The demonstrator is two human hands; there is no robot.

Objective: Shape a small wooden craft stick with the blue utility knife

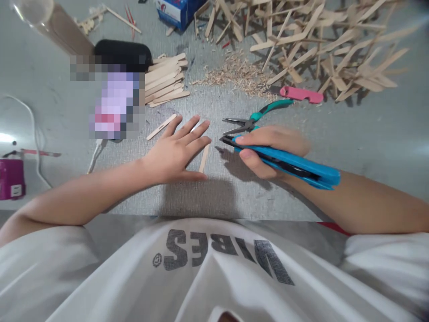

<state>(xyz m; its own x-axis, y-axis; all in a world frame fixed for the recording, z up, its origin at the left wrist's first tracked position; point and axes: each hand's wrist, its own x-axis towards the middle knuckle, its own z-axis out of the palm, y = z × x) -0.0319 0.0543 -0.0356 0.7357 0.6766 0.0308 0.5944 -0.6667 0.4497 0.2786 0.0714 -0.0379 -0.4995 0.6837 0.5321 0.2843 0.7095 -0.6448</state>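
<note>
My left hand point(176, 150) lies palm down on the grey table, fingers spread. One wooden craft stick point(204, 160) shows between its thumb and forefinger, partly hidden by the hand. Another craft stick point(161, 127), with a small dark mark at its middle, lies by the little finger. My right hand point(273, 150) is closed around a long blue-and-black hand tool point(298, 167); its narrow dark tip points left, just above the table. I cannot make out the tool's exact kind. Just beyond it rest needle-nose pliers point(250, 123) with green handles, jaws apart.
A pink cutter knife point(301, 94) lies beside wood shavings point(239, 74). Joined craft sticks point(301, 44) pile up at the back right. Loose craft sticks point(167, 80) sit left of centre, near a blurred phone point(115, 103), a black case point(122, 54) and a blue box point(177, 12).
</note>
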